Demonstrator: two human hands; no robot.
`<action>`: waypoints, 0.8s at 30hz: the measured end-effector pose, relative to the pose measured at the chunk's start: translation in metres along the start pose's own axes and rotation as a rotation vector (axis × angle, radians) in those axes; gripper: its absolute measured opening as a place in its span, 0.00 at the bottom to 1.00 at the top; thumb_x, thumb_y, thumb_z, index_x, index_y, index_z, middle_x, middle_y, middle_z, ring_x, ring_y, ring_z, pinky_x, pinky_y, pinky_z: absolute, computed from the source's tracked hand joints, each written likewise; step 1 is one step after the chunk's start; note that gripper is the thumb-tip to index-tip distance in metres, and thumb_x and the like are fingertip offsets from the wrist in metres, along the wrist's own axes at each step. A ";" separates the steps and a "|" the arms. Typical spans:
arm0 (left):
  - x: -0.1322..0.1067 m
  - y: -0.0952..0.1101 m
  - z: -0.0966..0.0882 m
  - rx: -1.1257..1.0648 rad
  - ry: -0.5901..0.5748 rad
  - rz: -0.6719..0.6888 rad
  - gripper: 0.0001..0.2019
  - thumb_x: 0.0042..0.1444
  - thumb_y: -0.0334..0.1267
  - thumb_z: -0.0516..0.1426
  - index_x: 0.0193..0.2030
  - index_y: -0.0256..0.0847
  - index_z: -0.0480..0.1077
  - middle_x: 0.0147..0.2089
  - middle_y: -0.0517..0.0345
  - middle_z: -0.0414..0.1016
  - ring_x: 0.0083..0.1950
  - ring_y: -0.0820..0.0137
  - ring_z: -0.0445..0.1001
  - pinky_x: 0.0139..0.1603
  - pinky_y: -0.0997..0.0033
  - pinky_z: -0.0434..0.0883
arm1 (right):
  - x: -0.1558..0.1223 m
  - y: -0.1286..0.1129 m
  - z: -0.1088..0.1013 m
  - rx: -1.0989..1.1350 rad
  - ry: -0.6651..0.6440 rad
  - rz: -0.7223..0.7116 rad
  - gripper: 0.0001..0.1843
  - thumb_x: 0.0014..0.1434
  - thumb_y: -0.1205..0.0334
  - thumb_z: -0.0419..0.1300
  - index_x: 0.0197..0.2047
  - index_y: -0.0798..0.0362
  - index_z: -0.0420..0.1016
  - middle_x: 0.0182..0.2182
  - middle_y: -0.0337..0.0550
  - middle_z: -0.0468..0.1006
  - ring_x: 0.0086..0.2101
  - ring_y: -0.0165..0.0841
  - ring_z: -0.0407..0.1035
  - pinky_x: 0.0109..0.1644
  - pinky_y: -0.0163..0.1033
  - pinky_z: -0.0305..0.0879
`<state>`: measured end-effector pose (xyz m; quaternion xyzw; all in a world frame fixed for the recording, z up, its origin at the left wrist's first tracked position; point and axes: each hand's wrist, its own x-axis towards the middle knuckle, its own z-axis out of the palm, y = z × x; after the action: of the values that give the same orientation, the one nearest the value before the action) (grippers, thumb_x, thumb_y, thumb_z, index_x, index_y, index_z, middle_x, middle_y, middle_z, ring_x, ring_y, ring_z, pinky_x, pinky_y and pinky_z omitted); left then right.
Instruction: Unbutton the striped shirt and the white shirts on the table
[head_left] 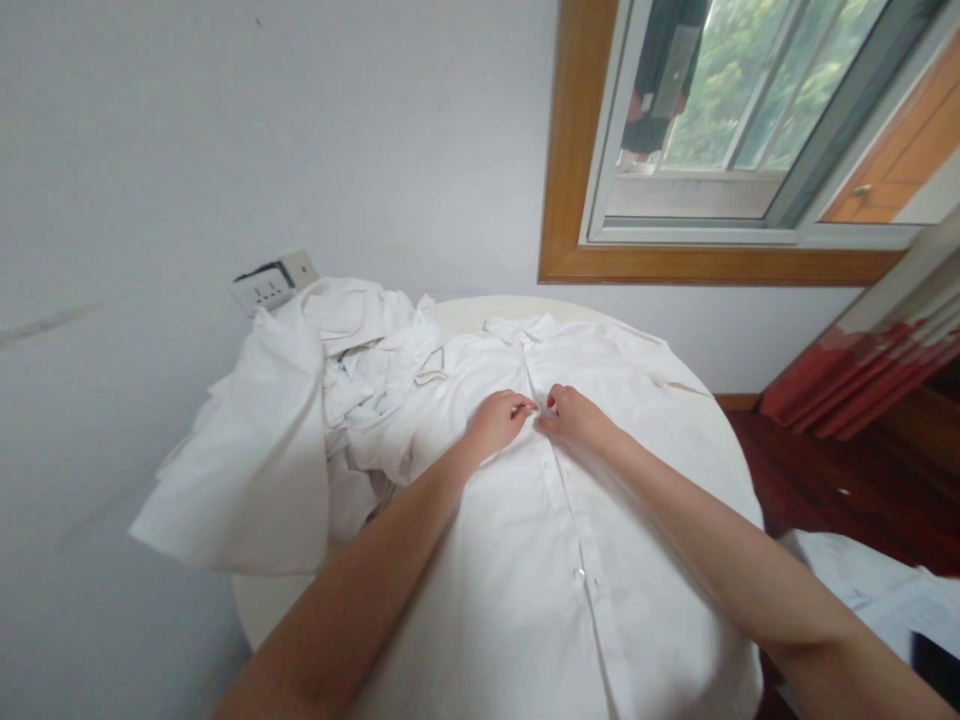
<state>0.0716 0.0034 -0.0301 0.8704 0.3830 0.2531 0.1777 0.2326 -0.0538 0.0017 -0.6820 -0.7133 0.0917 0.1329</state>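
Note:
A white button-up shirt (570, 560) lies spread flat, front up, over a round white table (262, 605), its collar toward the wall. My left hand (496, 420) and my right hand (574, 415) meet at the button placket on the chest, fingers curled and pinching the fabric edges close together. Both forearms rest across the shirt's lower half.
A heap of crumpled white garments (300, 420) covers the table's left side and hangs over its edge. A wall socket (274, 282) sits behind the heap. A wood-framed window (720, 150) is upper right. Dark wooden floor (825, 480) and red-and-white fabric (877, 370) lie to the right.

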 end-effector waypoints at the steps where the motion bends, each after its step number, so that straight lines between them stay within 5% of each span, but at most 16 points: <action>1: 0.000 0.000 0.000 -0.007 -0.011 -0.006 0.12 0.61 0.36 0.51 0.41 0.42 0.77 0.41 0.56 0.78 0.43 0.69 0.74 0.48 0.70 0.70 | -0.001 0.000 0.001 -0.012 0.018 0.006 0.18 0.55 0.60 0.60 0.47 0.60 0.70 0.42 0.55 0.75 0.37 0.36 0.71 0.39 0.35 0.61; 9: -0.003 0.012 0.001 0.086 0.030 -0.063 0.08 0.57 0.39 0.58 0.39 0.42 0.76 0.38 0.56 0.76 0.41 0.68 0.74 0.45 0.69 0.69 | 0.004 0.012 -0.006 0.050 0.043 -0.035 0.08 0.53 0.67 0.57 0.34 0.57 0.76 0.34 0.50 0.79 0.36 0.36 0.71 0.39 0.35 0.61; 14: -0.004 0.020 0.005 0.144 0.060 -0.132 0.09 0.55 0.42 0.60 0.39 0.42 0.76 0.38 0.56 0.76 0.41 0.67 0.74 0.46 0.68 0.69 | 0.010 0.023 -0.013 0.631 -0.016 0.028 0.05 0.52 0.65 0.57 0.30 0.55 0.74 0.21 0.38 0.74 0.22 0.28 0.66 0.29 0.33 0.59; 18: 0.001 0.020 0.004 0.107 0.018 -0.168 0.08 0.54 0.41 0.60 0.38 0.42 0.76 0.38 0.57 0.78 0.41 0.68 0.75 0.44 0.70 0.69 | 0.010 0.019 0.003 1.123 -0.087 0.142 0.05 0.51 0.63 0.60 0.26 0.55 0.71 0.17 0.34 0.69 0.17 0.24 0.61 0.22 0.30 0.56; 24: 0.005 0.008 0.001 -0.063 -0.070 -0.178 0.10 0.58 0.35 0.53 0.38 0.42 0.77 0.38 0.58 0.80 0.39 0.70 0.76 0.42 0.74 0.70 | 0.007 0.011 0.018 1.230 -0.114 0.266 0.07 0.49 0.67 0.62 0.22 0.55 0.70 0.14 0.33 0.67 0.15 0.23 0.60 0.21 0.28 0.59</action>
<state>0.0799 0.0021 -0.0256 0.8352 0.4443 0.2177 0.2399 0.2372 -0.0453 -0.0187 -0.5577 -0.4451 0.5371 0.4499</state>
